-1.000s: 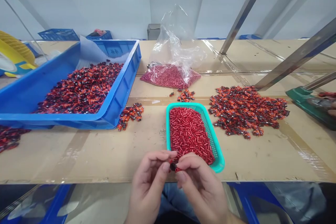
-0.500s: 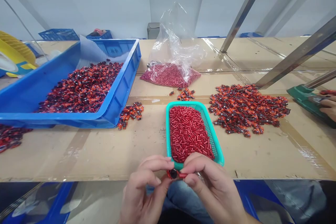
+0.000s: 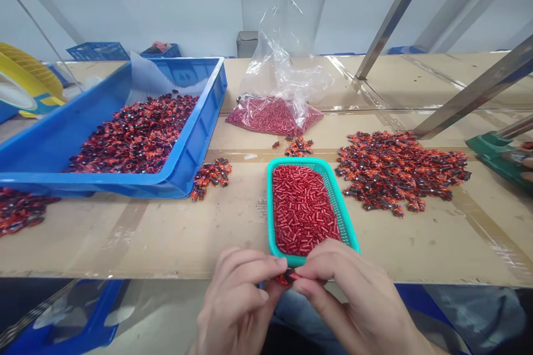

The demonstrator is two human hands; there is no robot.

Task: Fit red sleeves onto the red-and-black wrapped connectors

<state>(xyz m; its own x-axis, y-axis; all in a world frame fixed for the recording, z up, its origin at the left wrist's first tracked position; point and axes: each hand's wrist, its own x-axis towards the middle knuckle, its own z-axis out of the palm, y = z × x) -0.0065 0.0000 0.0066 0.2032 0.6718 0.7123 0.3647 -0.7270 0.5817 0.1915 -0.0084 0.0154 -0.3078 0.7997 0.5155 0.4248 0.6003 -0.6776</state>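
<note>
Fingertips of the left hand pinch a small red-and-black piece just off the near edge of the green basket; thumb and forefinger of the right hand pinch a red tube at the piece's dark end. Half a second ago more of the tube showed and the dark opening faced the camera; now fingers cover much of both, so how they fit cannot be told. Loose tubes fill the basket. Beyond its far edge lie a few pieces and a clear bag. Left of the basket are a small pile and a blue tray; right of it, a larger pile. Farther right, another person's hand shows less than before.
</note>
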